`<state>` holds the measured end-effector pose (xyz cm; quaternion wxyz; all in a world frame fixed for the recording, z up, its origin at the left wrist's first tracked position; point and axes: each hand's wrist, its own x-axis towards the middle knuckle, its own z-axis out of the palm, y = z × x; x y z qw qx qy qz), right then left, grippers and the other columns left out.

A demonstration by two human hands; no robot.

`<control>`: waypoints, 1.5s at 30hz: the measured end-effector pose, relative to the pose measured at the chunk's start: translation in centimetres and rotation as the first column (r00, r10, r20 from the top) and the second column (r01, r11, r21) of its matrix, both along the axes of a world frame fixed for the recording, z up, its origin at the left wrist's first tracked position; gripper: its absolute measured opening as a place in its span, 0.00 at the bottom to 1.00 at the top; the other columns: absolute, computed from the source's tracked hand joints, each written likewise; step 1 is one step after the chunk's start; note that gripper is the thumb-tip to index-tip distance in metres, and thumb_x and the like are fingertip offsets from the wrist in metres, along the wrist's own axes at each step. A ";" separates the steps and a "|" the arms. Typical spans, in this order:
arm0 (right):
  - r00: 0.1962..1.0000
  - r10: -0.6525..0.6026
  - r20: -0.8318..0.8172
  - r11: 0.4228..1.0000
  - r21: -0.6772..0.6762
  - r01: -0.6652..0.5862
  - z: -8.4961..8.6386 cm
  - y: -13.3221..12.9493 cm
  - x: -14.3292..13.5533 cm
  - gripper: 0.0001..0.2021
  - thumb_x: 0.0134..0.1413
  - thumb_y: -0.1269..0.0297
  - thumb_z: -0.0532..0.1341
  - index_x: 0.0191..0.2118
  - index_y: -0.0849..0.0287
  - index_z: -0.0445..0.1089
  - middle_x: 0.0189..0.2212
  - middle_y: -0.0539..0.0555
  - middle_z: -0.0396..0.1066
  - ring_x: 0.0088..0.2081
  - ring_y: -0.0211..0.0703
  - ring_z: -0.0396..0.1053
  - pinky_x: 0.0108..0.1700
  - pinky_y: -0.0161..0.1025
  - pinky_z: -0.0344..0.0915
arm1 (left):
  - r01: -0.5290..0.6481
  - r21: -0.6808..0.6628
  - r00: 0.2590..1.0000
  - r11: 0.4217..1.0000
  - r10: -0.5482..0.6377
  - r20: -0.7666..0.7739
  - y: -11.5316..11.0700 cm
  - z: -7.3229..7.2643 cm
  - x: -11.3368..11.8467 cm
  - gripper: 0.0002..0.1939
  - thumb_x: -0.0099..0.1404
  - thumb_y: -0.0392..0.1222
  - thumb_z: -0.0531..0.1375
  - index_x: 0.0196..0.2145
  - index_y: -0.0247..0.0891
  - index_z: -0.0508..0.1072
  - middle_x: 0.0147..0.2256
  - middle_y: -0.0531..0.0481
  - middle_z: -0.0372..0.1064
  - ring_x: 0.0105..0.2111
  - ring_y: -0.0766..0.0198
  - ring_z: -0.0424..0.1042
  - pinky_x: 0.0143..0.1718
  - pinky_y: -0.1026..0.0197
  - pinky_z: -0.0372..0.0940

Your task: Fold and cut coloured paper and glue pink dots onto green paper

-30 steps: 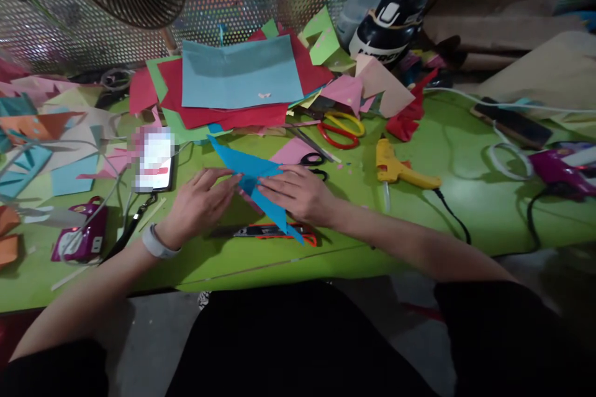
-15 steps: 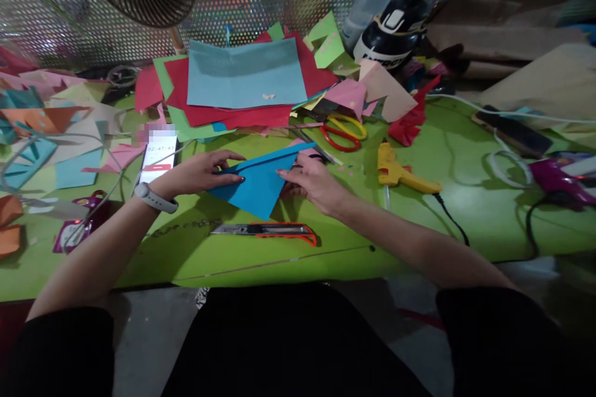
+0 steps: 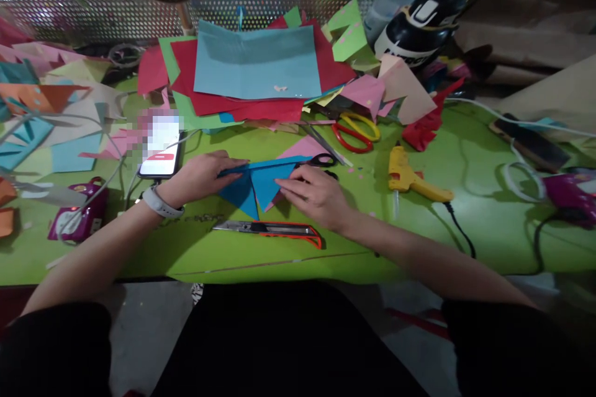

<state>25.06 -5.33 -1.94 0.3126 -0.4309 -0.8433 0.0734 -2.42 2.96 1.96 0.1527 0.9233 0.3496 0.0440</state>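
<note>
A folded sheet of blue paper [image 3: 269,181] is held between my two hands, with a narrow folded strip along its top edge and two pointed parts below. My left hand [image 3: 200,175] grips its left end, thumb in front. The fingers of my right hand [image 3: 321,195] are closed on its right side. Behind the paper lie a pink paper piece [image 3: 302,147] and black-handled scissors [image 3: 323,160], partly covered. Just below rests a box cutter [image 3: 270,229] with an orange-edged handle, its tip to the left.
A yellow glue gun [image 3: 412,178] and red-and-yellow-handled scissors [image 3: 356,134] lie to the right. Behind are stacked coloured sheets [image 3: 256,65] and a black bottle [image 3: 419,28]. At left are a lit phone [image 3: 161,146], cables and a purple device [image 3: 79,211]. The green table's [image 3: 279,267] front edge is near me.
The blue paper has gone from one broad flap to two points, its right part folded over. My right hand has lowered slightly. The view has shifted a little.
</note>
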 end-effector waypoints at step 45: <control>0.911 -0.305 -0.277 0.762 -0.645 0.059 -0.1 2.7 -3.8 0.09 0.55 0.67 0.66 0.42 0.55 0.69 0.28 0.48 0.75 0.32 0.43 0.71 0.36 0.41 0.64 | 0.089 0.364 0.992 0.927 -0.115 0.051 -1.8 -2.7 0.2 0.15 0.74 0.32 0.50 0.51 0.34 0.74 0.45 0.42 0.76 0.42 0.56 0.74 0.40 0.56 0.73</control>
